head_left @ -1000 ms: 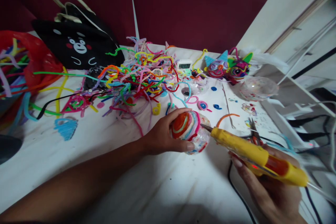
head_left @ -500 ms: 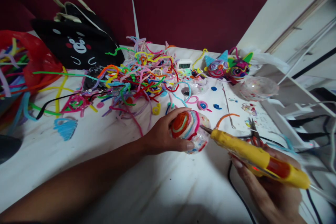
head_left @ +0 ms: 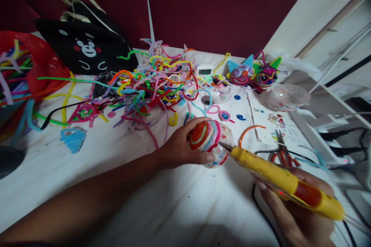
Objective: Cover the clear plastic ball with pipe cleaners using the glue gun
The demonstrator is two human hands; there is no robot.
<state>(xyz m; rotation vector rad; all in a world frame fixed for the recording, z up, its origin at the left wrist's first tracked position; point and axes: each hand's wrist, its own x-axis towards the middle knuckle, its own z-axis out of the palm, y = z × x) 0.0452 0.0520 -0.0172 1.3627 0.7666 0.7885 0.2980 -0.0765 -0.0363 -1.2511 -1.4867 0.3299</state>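
Observation:
My left hand [head_left: 185, 144] is closed round a clear plastic ball [head_left: 226, 136], partly covered with rows of coloured pipe cleaner [head_left: 203, 135] in orange, white, blue, pink and red. In my right hand [head_left: 298, 204] is a yellow hot glue gun [head_left: 266, 168], a glue stick poking from its back end. The metal nozzle points at the ball's side, close to the red and pink rows; whether it touches I cannot tell. An orange piece of pipe cleaner [head_left: 242, 135] lies just behind the nozzle.
Pliers [head_left: 282, 150] with red handles lie beyond the glue gun, near its black cable. A tangled heap of pipe cleaners [head_left: 162, 81] fills the back. Two decorated balls [head_left: 240, 73], a clear bowl-like shell [head_left: 286, 97], a black bag [head_left: 87, 50] and a red plastic bag [head_left: 46, 65] stand around.
The glue gun's nozzle has shifted slightly left and down along the ball, towards the red row. My left hand keeps its hold on the ball, almost unmoved.

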